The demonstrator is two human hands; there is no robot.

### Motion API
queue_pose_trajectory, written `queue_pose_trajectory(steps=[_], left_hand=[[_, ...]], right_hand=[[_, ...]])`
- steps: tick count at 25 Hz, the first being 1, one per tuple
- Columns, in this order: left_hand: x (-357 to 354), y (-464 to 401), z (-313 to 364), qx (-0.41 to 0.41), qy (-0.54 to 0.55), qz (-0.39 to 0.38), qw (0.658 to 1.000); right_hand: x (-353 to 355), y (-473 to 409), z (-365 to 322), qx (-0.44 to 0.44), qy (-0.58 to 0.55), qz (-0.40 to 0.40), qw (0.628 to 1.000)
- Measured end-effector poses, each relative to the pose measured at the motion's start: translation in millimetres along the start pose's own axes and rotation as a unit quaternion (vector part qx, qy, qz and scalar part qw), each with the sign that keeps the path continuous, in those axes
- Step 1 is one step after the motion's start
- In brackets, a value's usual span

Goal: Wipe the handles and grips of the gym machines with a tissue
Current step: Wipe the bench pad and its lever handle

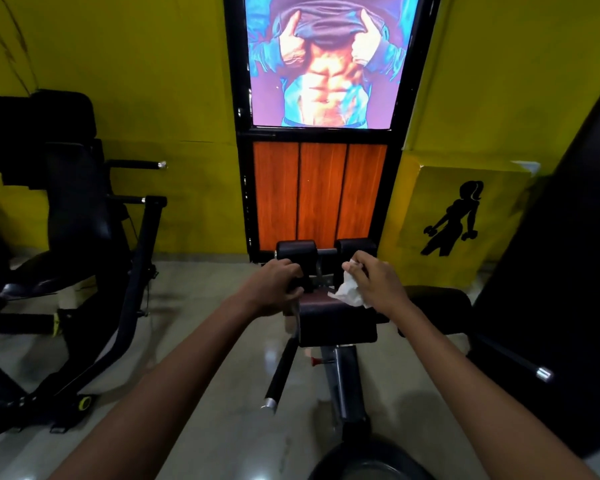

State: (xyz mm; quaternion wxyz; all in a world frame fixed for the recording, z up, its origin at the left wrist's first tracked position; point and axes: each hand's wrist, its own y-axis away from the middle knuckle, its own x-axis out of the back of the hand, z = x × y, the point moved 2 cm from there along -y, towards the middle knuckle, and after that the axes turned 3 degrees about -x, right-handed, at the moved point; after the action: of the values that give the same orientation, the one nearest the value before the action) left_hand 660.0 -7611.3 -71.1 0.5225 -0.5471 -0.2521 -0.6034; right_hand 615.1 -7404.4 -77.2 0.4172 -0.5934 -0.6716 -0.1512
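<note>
1. Two black gym machines stand on the floor: one (pixel 80 209) at far left, a padded bench (pixel 336 323) at centre.
2. The left hand (pixel 274 285) grips the top of the bench's left handle (pixel 283 365), fingers curled round it.
3. The right hand (pixel 374 282) pinches one crumpled white tissue (pixel 349 292) above the bench's pad.

White tissue (pixel 349 292) in right hand (pixel 374 284). Black pad (pixel 336 323) under it, black handle (pixel 281 368) with silver tip below left hand (pixel 274 285). Beyond hands: yellow wall (pixel 170 81), orange wood-grain panel (pixel 319 195), black-framed blue-orange poster (pixel 326 60). Right of right hand, black silhouette (pixel 454 220).
</note>
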Motion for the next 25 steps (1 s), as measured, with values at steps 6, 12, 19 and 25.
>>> queue_pose_trajectory(steps=[6,12,19,25], left_hand=[[-25.1,-36.8,-37.8,-0.042,0.021,-0.045,0.998],[-33.8,-93.1,-88.8,-0.158,0.058,-0.079,0.983],[-21.4,-125.5,-77.6,-0.262,0.262,-0.146,0.917],[-14.7,-108.4,-36.9,-0.328,0.301,-0.211,0.870]], right_hand=[[-22.2,-15.5,16.3,-0.052,0.004,0.028,0.998],[-46.3,-27.0,23.8,-0.162,0.005,0.126,0.979],[-55.7,-15.8,-29.1,-0.229,-0.066,0.250,0.939],[-36.9,15.9,-51.4,-0.255,-0.161,0.273,0.914]])
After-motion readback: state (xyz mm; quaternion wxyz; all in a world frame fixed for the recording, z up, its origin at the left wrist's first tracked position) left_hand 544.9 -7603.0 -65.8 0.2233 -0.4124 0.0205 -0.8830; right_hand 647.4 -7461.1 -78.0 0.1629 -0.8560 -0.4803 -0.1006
